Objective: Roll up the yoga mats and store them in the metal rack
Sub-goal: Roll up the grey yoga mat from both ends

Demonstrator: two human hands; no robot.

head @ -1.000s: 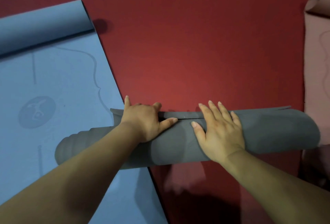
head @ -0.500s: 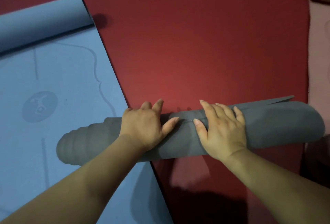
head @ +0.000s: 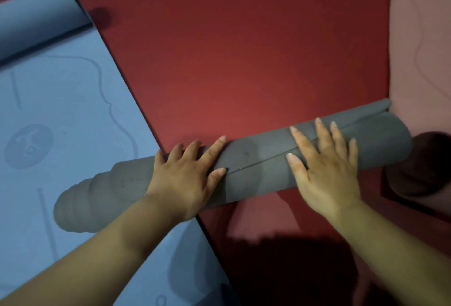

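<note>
Left hand (head: 185, 178) and right hand (head: 324, 166) press flat, fingers spread, unclenched, on the rolled grey mat (head: 256, 169), apparently overlapping the blue mat (head: 61, 115).

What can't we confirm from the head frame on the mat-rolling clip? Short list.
- Metal rack: not in the head view at all, so its location is unknown.
- Grey mat: its underside and how tight the roll is, hidden by the roll itself and by the left hand and right hand.
- Blue mat: cut off by the left and bottom edges.
- Pink mat: cut off by the top and right edges.
</note>
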